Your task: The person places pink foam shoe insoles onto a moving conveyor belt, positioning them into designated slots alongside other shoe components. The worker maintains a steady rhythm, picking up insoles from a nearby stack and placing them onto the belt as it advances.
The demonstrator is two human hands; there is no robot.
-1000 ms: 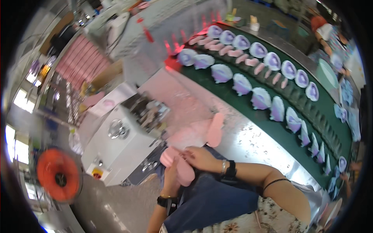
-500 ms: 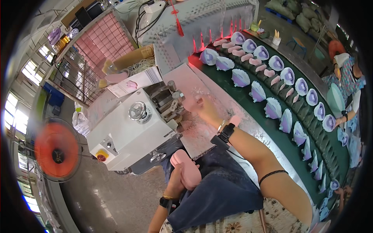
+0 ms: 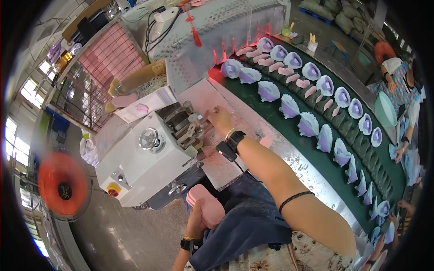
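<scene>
My left hand is closed round a stack of pink insoles, held low over the dark blue cloth on my lap. My right hand reaches across to the metal working head of a white bench machine. Its fingers are bent together beside the rollers; what they hold, if anything, is hidden. Pink dust covers the machine's plate. A single pink piece lies on the table to the right of my right wrist.
A green conveyor at the right carries rows of purple-and-white shaped pieces and pink insoles. Left stand an orange fan and a wire rack. A white carton sits behind the machine. Another person's hand is at the conveyor's far side.
The view has shifted, so the scene sits slightly further left. My right hand stays by the machine head, its fingers now more bent. My left hand still holds the insole stack.
</scene>
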